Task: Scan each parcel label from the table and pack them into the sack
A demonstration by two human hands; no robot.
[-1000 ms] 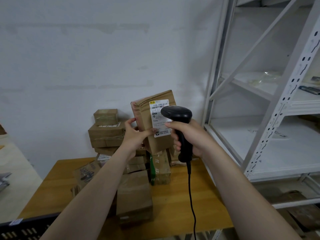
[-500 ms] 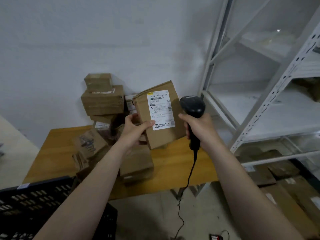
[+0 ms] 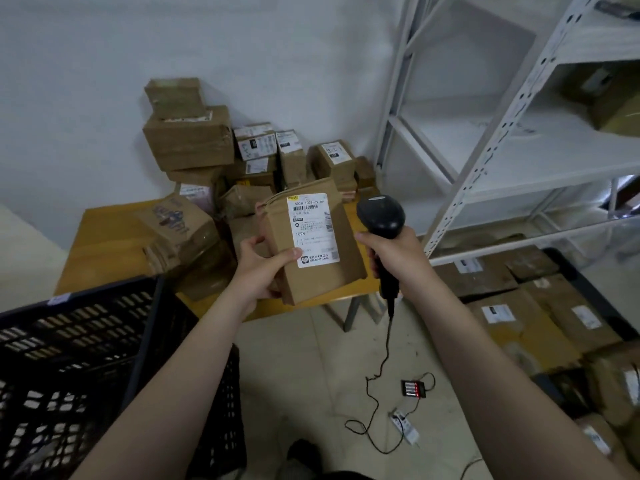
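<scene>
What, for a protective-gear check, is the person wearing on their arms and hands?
Nothing that shows. The left hand and right hand have no gloves, and no ring, watch or bracelet shows. The left arm and right arm show no sleeve up to the frame's edge.

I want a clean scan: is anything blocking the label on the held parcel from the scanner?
Nothing visible does. The left hand holds the parcel at its lower left, its thumb only touching the label at a bottom corner, clear of the barcode. The scanner in the right hand is beside the parcel.
</scene>
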